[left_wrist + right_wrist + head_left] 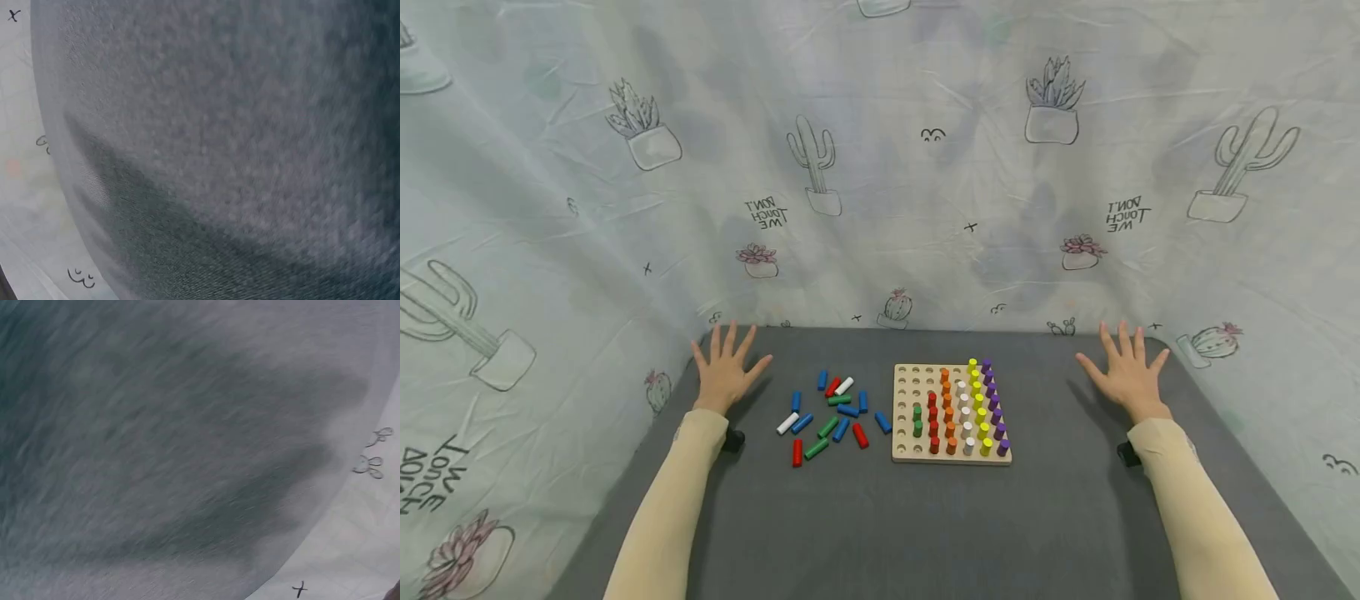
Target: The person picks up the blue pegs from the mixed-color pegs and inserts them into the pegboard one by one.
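Observation:
Both hands hold nothing, fingers spread wide over the grey tabletop. My left hand (722,379) is at the far left, left of the loose pegs; my right hand (1127,379) is at the far right, beyond the board. Between them lies a wooden pegboard (909,411) with upright pegs in columns: two green, then several each of red, orange, white, yellow and purple (1003,448). Bare holes show on its left and upper side. Left of it lie loose pegs: several blue (883,422), three red (860,435), three green (816,448) and two white (787,423).
A grey table (880,525) carries everything. Behind it and at both sides hangs a pale cloth (880,183) printed with cacti and potted plants. Both wrist views show mostly grey tabletop (219,94) with hand shadows and the cloth beyond its edge.

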Available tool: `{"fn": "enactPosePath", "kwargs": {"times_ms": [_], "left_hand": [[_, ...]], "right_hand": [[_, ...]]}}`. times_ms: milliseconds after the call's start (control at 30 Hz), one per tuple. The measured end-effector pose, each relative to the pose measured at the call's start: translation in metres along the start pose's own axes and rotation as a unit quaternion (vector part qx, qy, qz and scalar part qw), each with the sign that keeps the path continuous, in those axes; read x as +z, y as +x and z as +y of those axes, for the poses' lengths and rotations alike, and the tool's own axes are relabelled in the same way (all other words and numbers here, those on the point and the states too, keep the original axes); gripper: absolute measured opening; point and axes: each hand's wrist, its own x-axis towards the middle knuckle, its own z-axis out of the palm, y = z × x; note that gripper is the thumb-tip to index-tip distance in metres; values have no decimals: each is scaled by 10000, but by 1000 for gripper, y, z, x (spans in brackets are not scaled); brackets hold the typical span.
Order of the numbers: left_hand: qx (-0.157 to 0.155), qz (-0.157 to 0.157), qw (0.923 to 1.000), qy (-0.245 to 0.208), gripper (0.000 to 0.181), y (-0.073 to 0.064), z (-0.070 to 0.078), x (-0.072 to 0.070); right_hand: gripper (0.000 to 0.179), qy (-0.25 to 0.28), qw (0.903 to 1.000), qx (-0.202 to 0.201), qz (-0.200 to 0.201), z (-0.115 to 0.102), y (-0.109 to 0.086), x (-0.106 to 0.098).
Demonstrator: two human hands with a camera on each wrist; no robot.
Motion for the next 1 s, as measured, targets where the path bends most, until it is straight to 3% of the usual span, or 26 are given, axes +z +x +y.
{"fn": "enactPosePath", "kwargs": {"times_ms": [200, 467, 1000], "left_hand": [[-27, 36, 10000, -7, 73, 2, 4, 2], [-18, 27, 9994, -346, 73, -6, 15, 3], [-12, -102, 9977, -668, 70, -9, 30, 11]], "right_hand": [[81, 404, 9992, -2, 18, -8, 3, -6], [78, 866, 9961, -164, 67, -22, 1, -7], [72, 1706, 9846, -353, -119, -31, -6, 10]]}}
